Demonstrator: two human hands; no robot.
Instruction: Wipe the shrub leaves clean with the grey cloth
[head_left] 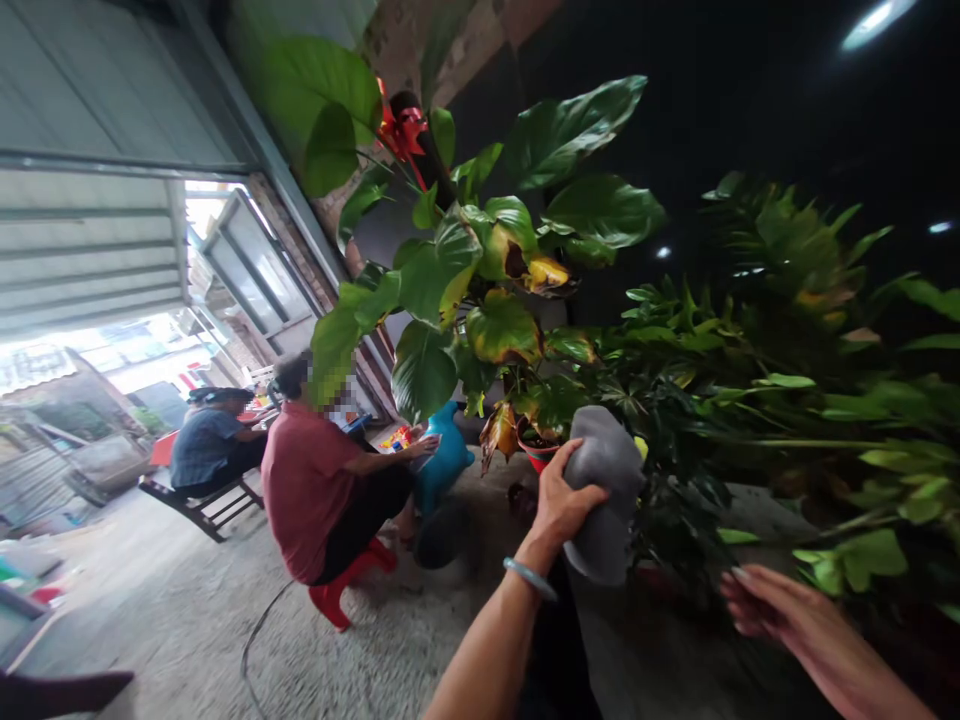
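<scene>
My left hand (562,497), with a pale bangle at the wrist, grips a grey, rounded, flat-looking thing (606,490) whose kind I cannot make out. Its thumb lies across the near face. Down at the right, my right hand (776,605) has its fingers curled and pressed together beside the green foliage (851,555). What those fingers hold, if anything, is too dark and small to tell. Just beyond the grey thing stands a red pot (538,458) under a large-leaved plant (435,270) with several yellow and brown leaves.
A person in a red shirt (311,490) sits on a red stool (352,585) at the left, one hand near a blue figure-like object (442,460). A dark bucket (442,535) is close by. Another person (214,440) sits farther back. A thin cable (251,650) lies on the floor.
</scene>
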